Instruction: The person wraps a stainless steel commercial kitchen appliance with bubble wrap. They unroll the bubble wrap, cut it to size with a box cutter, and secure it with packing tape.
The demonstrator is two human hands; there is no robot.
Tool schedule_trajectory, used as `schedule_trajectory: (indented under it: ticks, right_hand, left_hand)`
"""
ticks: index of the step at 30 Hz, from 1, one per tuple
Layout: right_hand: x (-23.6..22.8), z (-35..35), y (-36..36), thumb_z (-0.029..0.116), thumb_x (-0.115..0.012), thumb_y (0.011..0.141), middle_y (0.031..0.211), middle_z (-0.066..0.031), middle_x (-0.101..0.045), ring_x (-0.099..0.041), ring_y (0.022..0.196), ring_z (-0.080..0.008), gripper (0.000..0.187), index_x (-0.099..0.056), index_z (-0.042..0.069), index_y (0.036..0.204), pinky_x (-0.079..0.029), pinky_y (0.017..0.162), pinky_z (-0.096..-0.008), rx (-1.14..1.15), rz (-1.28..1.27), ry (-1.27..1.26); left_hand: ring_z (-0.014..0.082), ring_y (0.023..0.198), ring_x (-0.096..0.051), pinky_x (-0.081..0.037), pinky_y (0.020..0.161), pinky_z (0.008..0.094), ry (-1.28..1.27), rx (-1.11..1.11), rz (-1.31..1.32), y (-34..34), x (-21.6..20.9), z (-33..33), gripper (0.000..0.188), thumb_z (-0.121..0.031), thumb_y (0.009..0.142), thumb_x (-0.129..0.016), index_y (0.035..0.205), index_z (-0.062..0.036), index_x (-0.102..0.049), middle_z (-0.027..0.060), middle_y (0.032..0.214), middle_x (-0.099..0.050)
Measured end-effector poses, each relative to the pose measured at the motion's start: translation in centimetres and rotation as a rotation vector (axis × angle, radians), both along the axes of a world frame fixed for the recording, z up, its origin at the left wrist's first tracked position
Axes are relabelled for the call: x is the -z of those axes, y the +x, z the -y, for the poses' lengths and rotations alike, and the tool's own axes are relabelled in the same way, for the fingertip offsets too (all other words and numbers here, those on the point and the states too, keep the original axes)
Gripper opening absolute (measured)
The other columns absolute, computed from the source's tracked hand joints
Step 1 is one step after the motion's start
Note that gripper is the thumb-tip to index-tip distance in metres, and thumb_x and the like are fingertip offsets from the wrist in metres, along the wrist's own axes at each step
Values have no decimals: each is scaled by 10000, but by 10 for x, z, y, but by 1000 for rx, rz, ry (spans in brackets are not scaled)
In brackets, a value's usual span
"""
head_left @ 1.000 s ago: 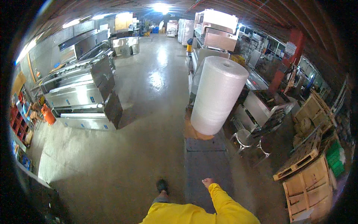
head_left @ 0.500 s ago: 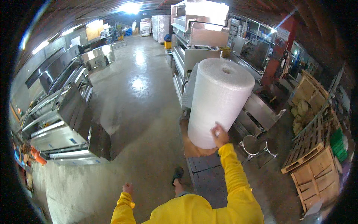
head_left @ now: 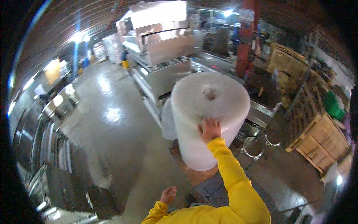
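Touching the near rim of a big white roll of bubble wrap, as far as I can judge from my end of the head camera, is the wearer's right hand. Its fingers are bent over that top edge; I can't make out whether they grip the wrap or merely press on it. The roll stands upright, its core hole facing up, on a brown sheet whose near edge shows just below the roll's base. A dark mat lies on the near side of that edge. On the roll's left side I see a loose flap of wrap.

Lower in my view, the left hand is over the floor, to the left of the mat's left edge and well apart from the roll. Its fingers look loosely curled, though blur hides from me how far they close. Both arms wear yellow sleeves.

Behind the roll I have stacked steel units, and beyond its right side a red column. A round-topped metal stool is near the roll's base on the right. Farther right are a slatted pallet, a wooden crate and a green object.
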State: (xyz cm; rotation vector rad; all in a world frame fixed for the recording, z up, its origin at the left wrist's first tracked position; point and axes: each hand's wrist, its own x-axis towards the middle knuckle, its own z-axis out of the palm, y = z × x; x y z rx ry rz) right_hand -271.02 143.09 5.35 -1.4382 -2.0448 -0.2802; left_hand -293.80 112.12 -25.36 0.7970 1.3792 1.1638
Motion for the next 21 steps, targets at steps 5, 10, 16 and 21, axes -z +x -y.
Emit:
schedule_trajectory:
  ticks: [5, 10, 16, 21]
  right_hand:
    - [-18, 125, 43, 573, -634, 796, 1121, -207, -596, -563, 1058, -365, 608, -616, 29, 1067, -435, 909, -489, -70, -9, -366]
    - [-4, 226, 14, 566, -628, 759, 1375, -251, -424, -393, 1288, -400, 833, -459, -8, 1338, -289, 1075, -531, 150, 214, -427]
    - [66, 314, -47, 696, -577, 759, 1219, -277, -530, -485, 1184, -408, 845, -549, -36, 1182, -338, 1049, -481, 130, -56, -532]
    - [64, 391, -18, 710, -592, 745, 833, -227, -630, -632, 810, -410, 744, -624, -14, 911, -515, 714, -487, 347, -231, -436]
  left_hand:
    - [184, 1164, -498, -465, 926, 329, 179, -395, 298, -47, 10, -80, 533, -52, 840, -702, 1323, -26, -477, 98, 1278, -537]
    - [189, 1175, -494, -457, 937, 337, -30, -96, 347, -58, 6, -158, 528, -87, 854, -677, 1334, -28, -464, 101, 1297, -521]
    - [195, 1188, -489, -449, 950, 346, -111, 290, 283, -16, -13, -171, 526, -129, 872, -647, 1349, -32, -448, 104, 1321, -502]
    - [200, 1199, -485, -441, 961, 354, -73, 586, 245, 33, -54, -126, 527, -164, 886, -622, 1360, -34, -435, 107, 1340, -486]
